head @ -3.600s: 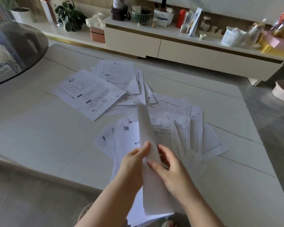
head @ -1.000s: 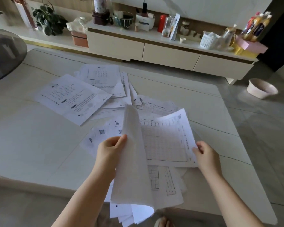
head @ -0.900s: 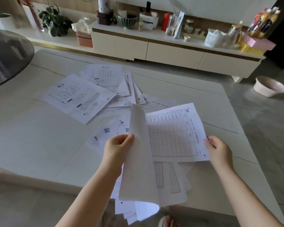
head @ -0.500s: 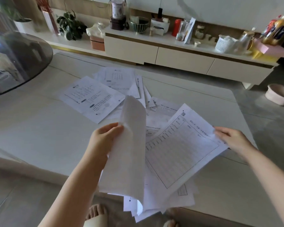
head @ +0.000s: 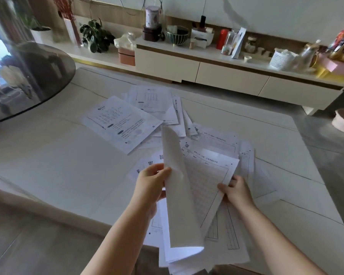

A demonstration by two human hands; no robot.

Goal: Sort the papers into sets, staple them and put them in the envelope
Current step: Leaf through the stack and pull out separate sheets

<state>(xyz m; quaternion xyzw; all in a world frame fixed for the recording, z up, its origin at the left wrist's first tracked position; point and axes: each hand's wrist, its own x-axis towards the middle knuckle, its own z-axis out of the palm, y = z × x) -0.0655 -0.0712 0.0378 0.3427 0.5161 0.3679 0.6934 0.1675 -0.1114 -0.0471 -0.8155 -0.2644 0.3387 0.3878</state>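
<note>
A curled stack of papers (head: 179,195) is held upright above the counter (head: 48,165) in the grip of the left hand (head: 150,183). A gridded sheet (head: 207,179) is pinched at its edge by the right hand (head: 235,190), fingertips hidden behind it. Print on the loose sheets (head: 123,124) spread across the counter is too small to be read.

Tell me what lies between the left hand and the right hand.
In the head view, two raised sheets: a blank-backed sheet gripped by the left hand, and a grid-printed sheet pinched by the right hand.
</note>
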